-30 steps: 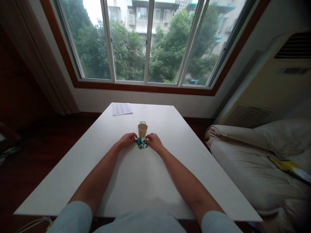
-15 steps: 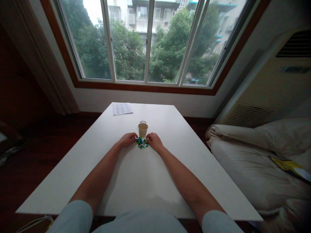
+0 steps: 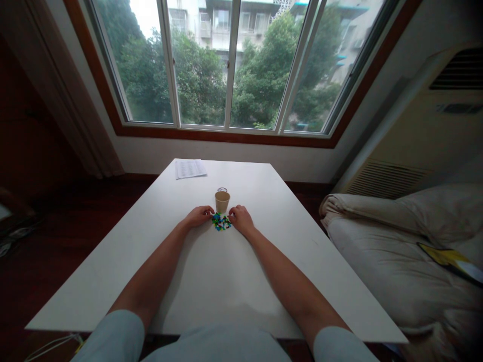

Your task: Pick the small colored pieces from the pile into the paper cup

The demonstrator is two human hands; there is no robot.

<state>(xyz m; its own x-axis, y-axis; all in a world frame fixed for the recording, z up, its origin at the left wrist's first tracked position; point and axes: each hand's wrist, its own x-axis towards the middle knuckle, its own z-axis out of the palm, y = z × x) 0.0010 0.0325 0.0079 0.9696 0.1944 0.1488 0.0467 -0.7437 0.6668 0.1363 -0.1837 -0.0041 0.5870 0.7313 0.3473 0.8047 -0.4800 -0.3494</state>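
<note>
A small heap of coloured pieces [image 3: 221, 221], blue, green and white, lies on the white table [image 3: 211, 281]. Just behind the heap stands a tan paper cup [image 3: 222, 202], upright. My left hand [image 3: 197, 216] rests on the table at the heap's left edge, fingers curled, tips touching the pieces. On the right edge my right hand [image 3: 241, 219] does the same, its fingers bent inward against the pile. The two hands close in on the heap from both sides. What the fingertips pinch, if anything, is too small to see.
A printed sheet of paper [image 3: 189, 169] lies at the table's far left corner. A small dark-rimmed object [image 3: 221, 190] sits just behind the cup. A cushioned sofa [image 3: 407, 251] stands close on the right. Windows run along the far wall.
My right hand has slid slightly left, pressing the heap narrower. The left hand and the cup stay where they were.
</note>
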